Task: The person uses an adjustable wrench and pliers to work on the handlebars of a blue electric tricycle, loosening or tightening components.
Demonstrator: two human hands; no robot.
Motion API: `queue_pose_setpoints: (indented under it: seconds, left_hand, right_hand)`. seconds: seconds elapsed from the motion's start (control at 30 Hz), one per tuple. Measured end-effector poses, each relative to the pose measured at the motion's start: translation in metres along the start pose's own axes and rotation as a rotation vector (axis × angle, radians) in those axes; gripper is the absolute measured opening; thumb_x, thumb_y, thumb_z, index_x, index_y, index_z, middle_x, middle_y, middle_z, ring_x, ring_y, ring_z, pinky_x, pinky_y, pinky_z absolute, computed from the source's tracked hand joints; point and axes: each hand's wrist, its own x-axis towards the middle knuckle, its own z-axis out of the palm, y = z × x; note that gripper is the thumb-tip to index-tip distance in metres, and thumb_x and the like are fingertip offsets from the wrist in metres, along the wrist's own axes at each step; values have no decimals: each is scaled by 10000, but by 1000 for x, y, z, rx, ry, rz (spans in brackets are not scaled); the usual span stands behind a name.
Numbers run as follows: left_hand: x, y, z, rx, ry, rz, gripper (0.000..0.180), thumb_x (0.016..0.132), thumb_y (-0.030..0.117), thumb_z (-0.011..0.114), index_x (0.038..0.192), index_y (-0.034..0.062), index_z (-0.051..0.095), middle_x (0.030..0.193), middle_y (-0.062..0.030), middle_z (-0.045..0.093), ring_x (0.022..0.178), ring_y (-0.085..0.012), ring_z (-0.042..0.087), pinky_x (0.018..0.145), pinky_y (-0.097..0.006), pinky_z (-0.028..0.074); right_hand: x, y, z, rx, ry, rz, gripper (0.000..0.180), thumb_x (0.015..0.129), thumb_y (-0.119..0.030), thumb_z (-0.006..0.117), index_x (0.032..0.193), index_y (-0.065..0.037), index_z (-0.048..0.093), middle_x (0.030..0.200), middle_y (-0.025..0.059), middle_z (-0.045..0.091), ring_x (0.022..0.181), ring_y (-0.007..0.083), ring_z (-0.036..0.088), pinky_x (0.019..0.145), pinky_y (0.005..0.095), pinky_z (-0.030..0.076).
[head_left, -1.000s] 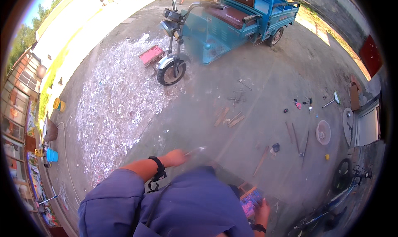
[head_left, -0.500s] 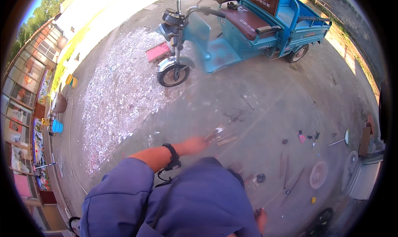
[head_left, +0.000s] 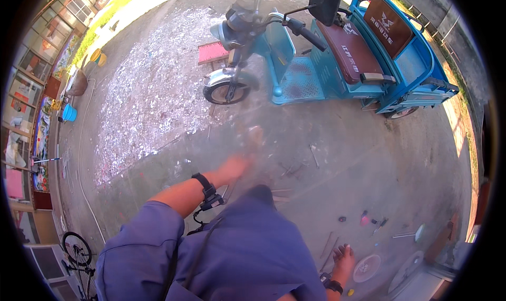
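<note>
Left hand (head_left: pixel 234 168): motion-blurred, extended forward over concrete ground (head_left: pixel 337 143), grip state cannot be told, nothing visibly held. Right hand (head_left: pixel 343 260): fingers loosely spread, empty, hanging low beside round white disc (head_left: pixel 366 268) on ground. Blue electric tricycle (head_left: pixel 337 53) parked well ahead.

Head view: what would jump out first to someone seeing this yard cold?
The blue three-wheeled cargo scooter parked at the top, with its brown seat, dominates the view. Left of it a pale patch of scattered debris spreads over the concrete. Below, the person's left hand, blurred and empty, reaches forward over the ground, while the right hand hangs open near small tools lying at lower right.
</note>
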Motion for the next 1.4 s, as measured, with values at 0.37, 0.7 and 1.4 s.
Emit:
queue_pose_setpoints:
  seconds: [0.37,0.7,1.4]
  left_hand:
    - [67,71,-52,-210,178,-73,325,1036,351,504,1080,36,571,646,-17,482,506,-124,451,473,-286,376]
    - [56,97,-49,-425,406,-157,334,1051,344,466,1146,35,549,651,-22,490,507,-125,479,472,-286,400]
    - [313,260,-62,-850,258,73,401,1052,398,445,1101,7,519,718,-42,509,612,-153,515,565,-321,437]
  right_hand:
    - [54,-250,236,-426,-366,-421,436,959,-238,641,1314,-20,512,1125,104,622,908,184,654,723,285,520]
    - [50,-446,484,-893,-506,-1360,734,842,-322,766,1422,-7,445,1313,208,556,1220,295,552,982,416,462]
    - [38,-481,619,-1189,-389,-934,500,822,-96,720,1306,-91,594,1163,171,672,1086,304,660,930,388,495]
